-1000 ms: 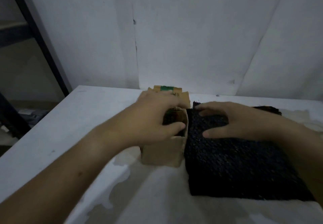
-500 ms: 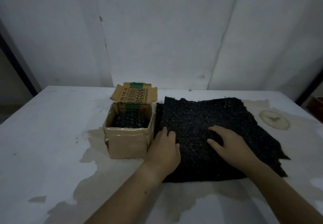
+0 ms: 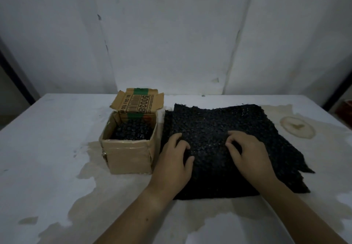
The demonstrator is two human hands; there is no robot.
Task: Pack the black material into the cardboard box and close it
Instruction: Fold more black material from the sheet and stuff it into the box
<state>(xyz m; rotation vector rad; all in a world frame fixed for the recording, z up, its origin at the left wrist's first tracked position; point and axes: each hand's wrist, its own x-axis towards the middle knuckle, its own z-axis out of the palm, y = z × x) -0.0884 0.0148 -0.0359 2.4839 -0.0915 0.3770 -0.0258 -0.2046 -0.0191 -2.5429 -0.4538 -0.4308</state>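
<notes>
Sheet of black material [image 3: 219, 121] gripped under curled left hand [image 3: 174, 160] and right hand [image 3: 247, 152], cardboard box [image 3: 127, 158] alongside

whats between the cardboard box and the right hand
In the head view, the left hand, gripping the black material, lies between the cardboard box and the right hand.

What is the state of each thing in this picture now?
cardboard box: open, rear flap up, black material inside.
black sheet: lying flat on the table, right of the box.
left hand: fingers curled into the sheet.
right hand: fingers curled into the sheet.
</notes>
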